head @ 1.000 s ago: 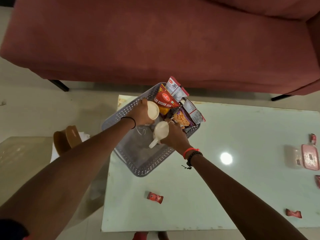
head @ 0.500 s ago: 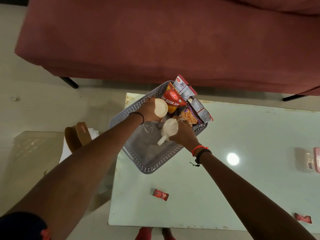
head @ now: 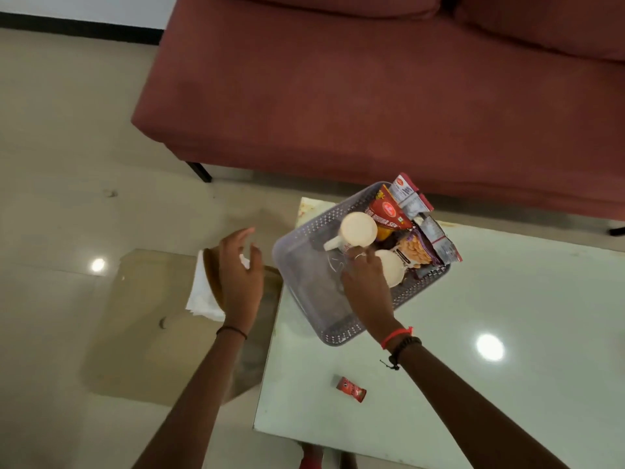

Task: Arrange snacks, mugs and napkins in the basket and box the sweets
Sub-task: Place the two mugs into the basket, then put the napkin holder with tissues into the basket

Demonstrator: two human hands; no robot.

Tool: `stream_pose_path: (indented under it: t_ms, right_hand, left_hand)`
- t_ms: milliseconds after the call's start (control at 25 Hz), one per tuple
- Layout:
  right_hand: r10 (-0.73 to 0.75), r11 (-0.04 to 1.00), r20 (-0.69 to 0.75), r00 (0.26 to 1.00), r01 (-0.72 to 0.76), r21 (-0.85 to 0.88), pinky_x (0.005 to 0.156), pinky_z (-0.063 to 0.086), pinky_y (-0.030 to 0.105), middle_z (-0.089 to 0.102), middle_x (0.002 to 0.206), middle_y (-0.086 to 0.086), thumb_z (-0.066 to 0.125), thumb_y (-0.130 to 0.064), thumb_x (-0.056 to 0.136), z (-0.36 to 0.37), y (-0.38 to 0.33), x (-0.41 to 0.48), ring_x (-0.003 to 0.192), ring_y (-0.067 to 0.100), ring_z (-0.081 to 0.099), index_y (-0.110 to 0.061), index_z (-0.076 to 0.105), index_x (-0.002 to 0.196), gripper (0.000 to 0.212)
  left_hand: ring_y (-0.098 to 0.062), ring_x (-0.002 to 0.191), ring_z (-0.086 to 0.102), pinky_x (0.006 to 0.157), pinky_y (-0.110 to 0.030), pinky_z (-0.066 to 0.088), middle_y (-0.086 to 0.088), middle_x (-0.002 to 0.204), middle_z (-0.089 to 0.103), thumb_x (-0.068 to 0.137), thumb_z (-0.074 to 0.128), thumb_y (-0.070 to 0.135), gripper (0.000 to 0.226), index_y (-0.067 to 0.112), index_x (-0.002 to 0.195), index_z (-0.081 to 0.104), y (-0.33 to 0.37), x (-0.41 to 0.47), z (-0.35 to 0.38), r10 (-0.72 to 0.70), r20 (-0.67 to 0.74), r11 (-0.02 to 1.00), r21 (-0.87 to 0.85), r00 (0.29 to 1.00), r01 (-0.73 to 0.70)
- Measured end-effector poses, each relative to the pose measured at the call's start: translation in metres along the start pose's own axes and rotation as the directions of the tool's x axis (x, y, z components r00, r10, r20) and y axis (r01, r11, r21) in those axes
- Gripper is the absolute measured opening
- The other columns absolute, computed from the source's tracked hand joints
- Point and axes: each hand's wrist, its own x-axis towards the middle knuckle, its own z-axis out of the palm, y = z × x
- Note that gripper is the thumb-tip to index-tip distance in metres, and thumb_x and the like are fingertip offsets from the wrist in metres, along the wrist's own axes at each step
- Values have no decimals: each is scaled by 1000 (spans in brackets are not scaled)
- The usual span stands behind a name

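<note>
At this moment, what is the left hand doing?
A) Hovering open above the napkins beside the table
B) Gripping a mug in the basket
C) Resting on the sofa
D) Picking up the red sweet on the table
A: the left hand has its fingers spread and holds nothing, over the white napkins, to the left of the basket.

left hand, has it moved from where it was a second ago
Yes. The left hand let go of the mug and moved left, out past the basket rim, now over the napkins.

Left hand (head: 240, 282) off mug (head: 358, 229), outside basket (head: 304, 231).
</note>
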Motion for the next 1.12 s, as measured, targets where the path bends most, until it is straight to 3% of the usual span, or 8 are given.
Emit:
stream_pose_path:
  t_ms: [80, 240, 400, 520, 760, 920, 1040, 1120]
  right_hand:
    - [-127, 992, 103, 987, 127, 3, 95, 44, 31, 62, 112, 13, 42, -8, 94, 25, -24, -8, 107, 26, 57, -5, 58, 112, 24]
    - [-43, 967, 290, 956, -34, 253, 81, 49, 33, 70, 96, 17, 43, -6, 92, 68, -79, -6, 91, 30, 65, 0, 66, 94, 23]
    - [-54, 969, 424, 904, -56, 241, 88, 49, 36, 70, 104, 19, 49, -23, 94, 104, -126, 2, 98, 32, 65, 2, 65, 103, 32]
    - [-33, 976, 467, 883, -72, 205, 77, 43, 27, 69, 108, 16, 50, -28, 94, 123, -141, 7, 101, 30, 64, -1, 62, 110, 34]
    - [-42, 968, 438, 898, -72, 242, 81, 44, 27, 67, 112, 17, 54, -15, 92, 118, -146, 13, 103, 31, 63, 1, 62, 112, 27]
    - [-99, 933, 306, 947, -18, 358, 83, 48, 30, 69, 108, 17, 50, -11, 93, 88, -137, 9, 98, 29, 64, -2, 66, 109, 25]
    - [-86, 946, 170, 982, 27, 324, 73, 39, 16, 71, 106, 14, 47, -10, 95, 60, -117, 4, 92, 22, 64, -8, 66, 114, 28]
    - [-71, 964, 79, 994, 48, 260, 66, 35, 14, 73, 101, 11, 46, -10, 95, 43, -98, 0, 83, 19, 63, -10, 67, 115, 28]
  left_hand:
    - [-26, 105, 57, 94, -22, 44, -6, 114, 54, 88, 49, 1, 26, 8, 112, 57, -20, -5, -28, -142, -74, 988, -69, 987, 137]
    - [-34, 115, 50, 101, -45, 44, -19, 128, 45, 90, 52, 6, 33, 1, 123, 50, -59, -7, -54, -388, -70, 921, 11, 919, 390]
    - [-34, 113, 53, 91, -33, 45, -21, 124, 52, 91, 56, 25, 41, -2, 121, 53, -88, -9, -58, -542, 88, 839, 116, 836, 532]
    - [-28, 92, 61, 68, -22, 37, -17, 103, 69, 93, 51, 24, 28, 1, 100, 66, -99, -10, -57, -514, 199, 855, 205, 834, 477]
    - [-25, 94, 61, 78, -21, 37, -17, 106, 70, 88, 57, 14, 22, 0, 102, 67, -99, 0, -61, -487, 181, 869, 205, 855, 451]
    - [-12, 82, 57, 59, -5, 38, -10, 100, 70, 85, 63, 19, 22, 3, 99, 68, -65, -4, -59, -428, 165, 904, 61, 889, 424]
    - [-6, 74, 60, 57, 3, 41, -2, 90, 66, 84, 66, 20, 23, 4, 99, 68, -33, -15, -45, -362, 231, 920, -68, 903, 386]
    - [3, 70, 59, 58, 4, 41, 1, 82, 66, 82, 68, 18, 17, 6, 94, 68, -16, -23, -29, -323, 280, 921, -127, 904, 368]
